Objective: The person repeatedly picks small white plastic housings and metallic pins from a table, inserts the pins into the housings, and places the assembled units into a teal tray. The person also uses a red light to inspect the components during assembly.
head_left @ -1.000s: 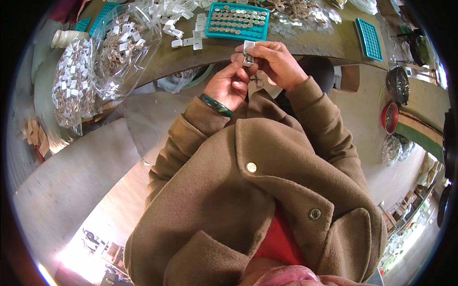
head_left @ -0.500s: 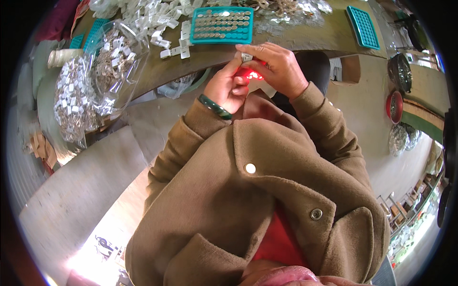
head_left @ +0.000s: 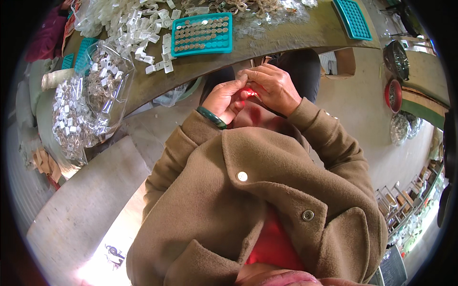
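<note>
My left hand and my right hand meet in front of the table edge, above my lap. Both have their fingers closed round a small light that glows red between them. Its casing is mostly hidden by my fingers; the glow tints the fingertips and the cloth below. Beyond the hands, on the table, lies a teal tray with rows of round silver button cells; some pockets in its near right part hold none. Small white plastic cases lie left of the tray.
Clear bags of white cases with wire stand at the left, near a pale roll. Another teal tray lies at the table's right end. A cardboard box and a red bowl are off to the right. A purple sleeve shows far left.
My hands have drawn in below the table edge, and the white case seen between my fingertips is now covered. The red glow stays. The view has shifted, so the tray appears lower and further left.
</note>
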Tool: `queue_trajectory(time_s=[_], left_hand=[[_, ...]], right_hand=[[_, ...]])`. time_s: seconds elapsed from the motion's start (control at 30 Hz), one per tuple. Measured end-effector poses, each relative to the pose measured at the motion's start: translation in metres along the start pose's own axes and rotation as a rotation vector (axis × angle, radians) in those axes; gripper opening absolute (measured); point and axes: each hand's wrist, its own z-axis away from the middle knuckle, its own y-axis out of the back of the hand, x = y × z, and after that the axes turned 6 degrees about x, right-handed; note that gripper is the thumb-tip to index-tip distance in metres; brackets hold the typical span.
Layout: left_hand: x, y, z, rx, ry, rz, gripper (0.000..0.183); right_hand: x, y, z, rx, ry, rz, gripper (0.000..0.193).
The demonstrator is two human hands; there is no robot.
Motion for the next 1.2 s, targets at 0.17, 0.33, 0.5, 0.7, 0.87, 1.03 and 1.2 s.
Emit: queue_trajectory(time_s=[0.17,0.33,0.5,0.7,0.87,1.03,1.2], left_hand=[[0.008,0.001,-0.003,-0.07,-0.052,0.001,0.019],[0.014,-0.003,-0.003,-0.014,-0.127,0.001,0.022],[0.01,-0.011,0.003,0.08,-0.299,-0.361,0.019],[0.001,-0.02,0.011,0.068,-0.534,-0.487,0.022],[-0.001,-0.019,0.014,0.071,-0.528,-0.499,0.023],[-0.003,-0.014,0.015,0.059,-0.496,-0.38,0.024],[-0.005,-0.011,0.013,0.023,-0.417,-0.31,0.027]], right_hand=[[0.009,0.023,-0.014,0.023,0.065,0.095,0.054],[0.023,0.023,-0.024,0.161,0.082,0.441,0.035],[0.035,0.022,-0.02,0.172,0.104,0.532,0.026],[0.034,0.016,-0.013,0.229,0.066,0.528,0.031],[0.035,0.017,-0.014,0.184,0.08,0.533,0.033],[0.047,0.018,-0.007,0.257,0.109,0.483,0.034],[0.06,0.014,0.001,0.361,0.177,0.39,0.029]])
